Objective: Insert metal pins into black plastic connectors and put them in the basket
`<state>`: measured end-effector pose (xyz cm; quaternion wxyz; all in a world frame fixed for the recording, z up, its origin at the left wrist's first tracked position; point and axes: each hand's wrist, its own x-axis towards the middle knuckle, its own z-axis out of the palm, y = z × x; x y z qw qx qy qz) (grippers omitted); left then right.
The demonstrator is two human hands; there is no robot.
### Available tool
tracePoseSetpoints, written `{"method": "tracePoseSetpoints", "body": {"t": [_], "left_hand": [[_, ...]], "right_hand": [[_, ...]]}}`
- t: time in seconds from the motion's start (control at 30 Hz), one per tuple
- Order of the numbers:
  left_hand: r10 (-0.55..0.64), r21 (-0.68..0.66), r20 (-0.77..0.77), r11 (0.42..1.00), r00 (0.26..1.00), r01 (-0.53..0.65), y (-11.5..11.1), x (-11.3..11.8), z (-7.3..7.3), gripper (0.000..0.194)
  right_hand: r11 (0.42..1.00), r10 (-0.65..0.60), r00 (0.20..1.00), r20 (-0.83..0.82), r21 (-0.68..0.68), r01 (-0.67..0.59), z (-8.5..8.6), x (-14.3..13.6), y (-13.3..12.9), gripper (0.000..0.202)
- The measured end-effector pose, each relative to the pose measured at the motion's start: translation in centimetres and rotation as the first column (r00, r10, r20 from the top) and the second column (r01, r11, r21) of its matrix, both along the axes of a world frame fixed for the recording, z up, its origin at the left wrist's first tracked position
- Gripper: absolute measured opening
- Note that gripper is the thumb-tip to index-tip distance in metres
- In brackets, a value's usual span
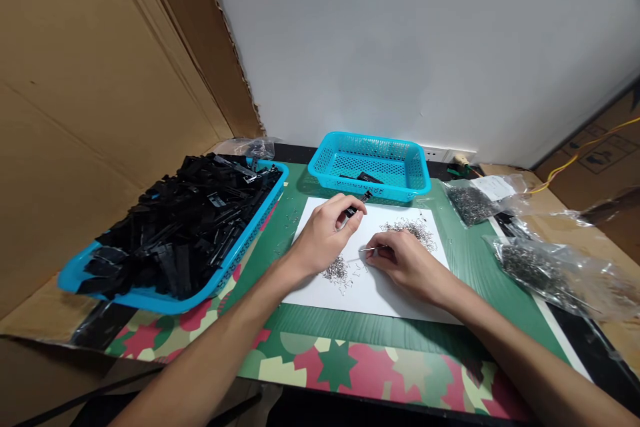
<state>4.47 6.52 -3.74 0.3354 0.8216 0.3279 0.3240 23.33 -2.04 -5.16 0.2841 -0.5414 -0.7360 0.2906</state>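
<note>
My left hand (333,227) is closed around a small black plastic part (351,211), held above a white sheet (370,305). To its right, my right hand (395,255) pinches a thin metal pin or tool (369,250) whose tip points left. One pile of small metal pieces (336,270) lies under my left hand's wrist side, and another pile (413,232) sits just beyond my right hand. A few loose pieces are scattered between the two piles.
A blue basket heaped with black parts (175,220) stands at left. Behind the sheet is a smaller blue basket (370,163) holding a few black parts. Clear bags of metal pieces (467,203) lie at right on the green mat (480,267). Cardboard (100,80) borders the left.
</note>
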Motion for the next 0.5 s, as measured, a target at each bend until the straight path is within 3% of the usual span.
{"method": "tracePoseSetpoints", "body": {"t": [0.13, 0.23, 0.37, 0.5], "left_hand": [[-0.069, -0.132, 0.065, 0.988, 0.995, 0.078, -0.2, 0.0, 0.6, 0.023], [-0.190, -0.279, 0.130, 0.935, 0.973, 0.220, -0.5, 0.0, 1.2, 0.029], [-0.304, -0.414, 0.182, 0.839, 0.935, 0.354, -0.7, 0.1, 1.5, 0.033], [-0.303, -0.469, 0.239, 0.796, 0.922, 0.383, -0.7, 0.2, 1.0, 0.037]], "right_hand": [[0.990, -0.057, 0.978, -0.200, 0.116, 0.082, 0.9, 0.4, -0.4, 0.012], [0.964, -0.133, 0.915, -0.381, 0.163, 0.208, 1.3, 0.7, -0.6, 0.011], [0.953, -0.165, 0.881, -0.443, 0.161, 0.259, 1.4, 0.9, -0.5, 0.011], [0.953, -0.167, 0.861, -0.480, 0.143, 0.265, 1.4, 0.8, -0.4, 0.011]]}}
